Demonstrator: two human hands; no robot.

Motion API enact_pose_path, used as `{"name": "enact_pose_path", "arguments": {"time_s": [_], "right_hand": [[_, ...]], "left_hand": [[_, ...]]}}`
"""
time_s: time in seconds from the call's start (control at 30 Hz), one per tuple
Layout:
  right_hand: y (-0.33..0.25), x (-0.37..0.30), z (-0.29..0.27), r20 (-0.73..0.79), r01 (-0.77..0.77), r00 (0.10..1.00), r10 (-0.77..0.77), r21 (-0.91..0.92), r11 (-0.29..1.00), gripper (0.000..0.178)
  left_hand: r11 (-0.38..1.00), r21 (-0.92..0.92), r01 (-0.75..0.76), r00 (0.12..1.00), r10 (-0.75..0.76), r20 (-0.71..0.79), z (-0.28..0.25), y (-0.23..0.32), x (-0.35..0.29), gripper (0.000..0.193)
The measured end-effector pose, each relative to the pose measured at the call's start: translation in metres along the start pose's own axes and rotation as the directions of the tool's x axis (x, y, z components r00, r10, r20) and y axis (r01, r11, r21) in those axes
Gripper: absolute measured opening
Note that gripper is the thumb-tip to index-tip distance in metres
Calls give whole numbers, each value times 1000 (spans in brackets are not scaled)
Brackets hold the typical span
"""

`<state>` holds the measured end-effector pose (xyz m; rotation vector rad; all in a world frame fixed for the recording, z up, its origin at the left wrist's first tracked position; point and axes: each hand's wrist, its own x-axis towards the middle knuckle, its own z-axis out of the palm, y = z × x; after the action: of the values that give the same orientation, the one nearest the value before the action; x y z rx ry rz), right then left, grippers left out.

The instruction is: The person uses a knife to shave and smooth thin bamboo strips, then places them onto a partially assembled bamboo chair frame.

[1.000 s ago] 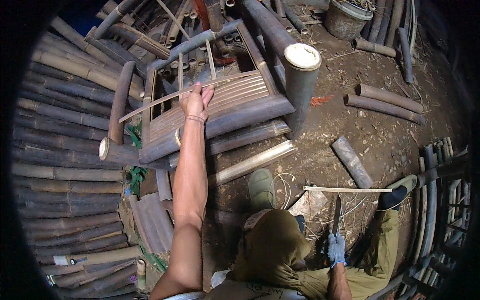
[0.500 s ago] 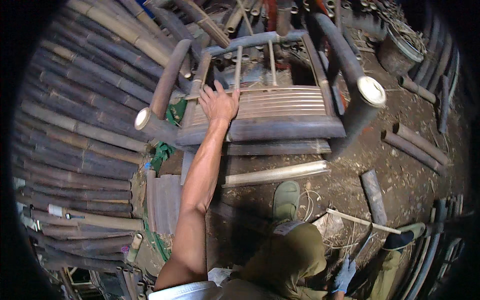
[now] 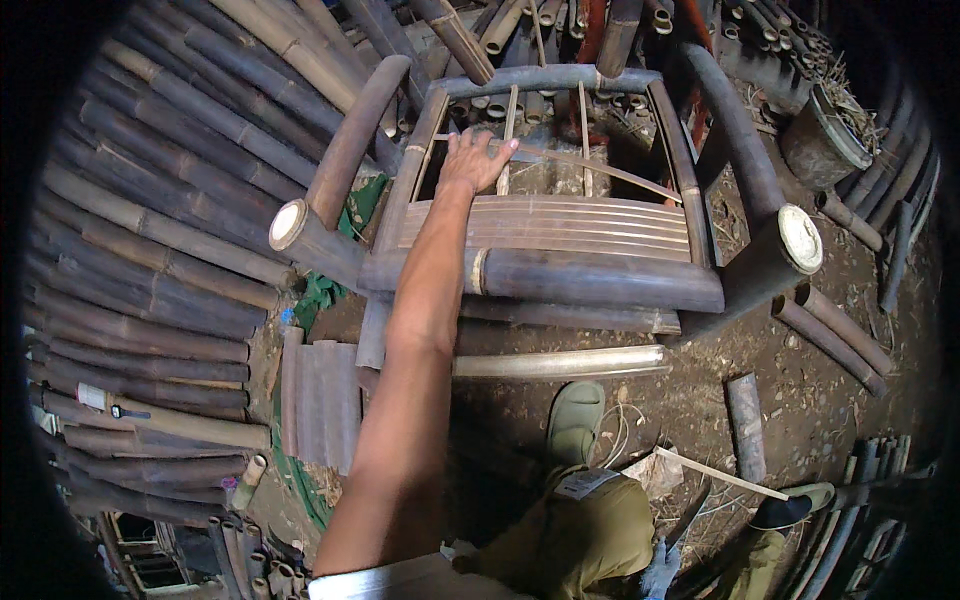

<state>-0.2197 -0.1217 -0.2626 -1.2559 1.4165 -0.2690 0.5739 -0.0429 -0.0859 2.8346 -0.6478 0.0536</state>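
Note:
A bamboo chair stands in front of me, with thick dark arms and a row of pale-edged slats across its seat. My bare left hand reaches over the seat, palm down. Its fingers are hooked over a loose bamboo slat, thumb stretched to the right. This slat lies askew across two thin crossbars, apart from the row. Low at the right, my gloved right hand grips a knife, whose dark blade points up and away. The glove partly leaves the picture.
Dark bamboo poles are stacked along the left. A split bamboo piece lies before the chair. Cut lengths and a short piece lie at the right. A bucket of scraps stands far right.
My left hand has moved away from me, carrying the loose slat off the row so it now slants. My right hand has dropped toward the lower edge. The view has shifted a little.

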Motion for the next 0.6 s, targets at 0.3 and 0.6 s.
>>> {"name": "enact_pose_path", "arguments": {"time_s": [0.3, 0.6], "right_hand": [[-4, -3, 6, -45, 9, 999, -9, -4, 1000, 17], [-17, -6, 1, -54, 0, 998, -8, -144, 990, 18]], "left_hand": [[970, 140, 197, 980, -195, -31, -29, 12, -64, 71], [949, 131, -286, 878, 314, -361, -21, 60, -99, 51]]}}
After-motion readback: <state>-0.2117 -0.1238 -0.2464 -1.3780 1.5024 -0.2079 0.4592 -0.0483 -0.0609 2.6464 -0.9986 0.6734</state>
